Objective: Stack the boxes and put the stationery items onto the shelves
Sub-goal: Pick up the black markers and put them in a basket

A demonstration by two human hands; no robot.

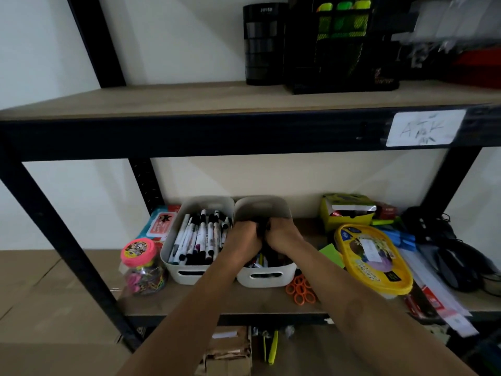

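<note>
Two white plastic bins stand side by side on the lower shelf (244,302). The left bin (189,276) is full of markers and pens. Both my hands reach into the right bin (267,279). My left hand (244,237) and my right hand (284,236) are curled around a dark bundle of pens (261,226) held between them, over more pens lying in that bin. What exactly each hand grips is partly hidden by the fingers.
A jar with a pink lid (141,267) stands left of the bins. Orange scissors (301,290), a yellow oval tub (372,260), a yellow-green box (348,213) and dark cables (450,253) lie to the right. The upper shelf (189,100) holds black organisers (341,47).
</note>
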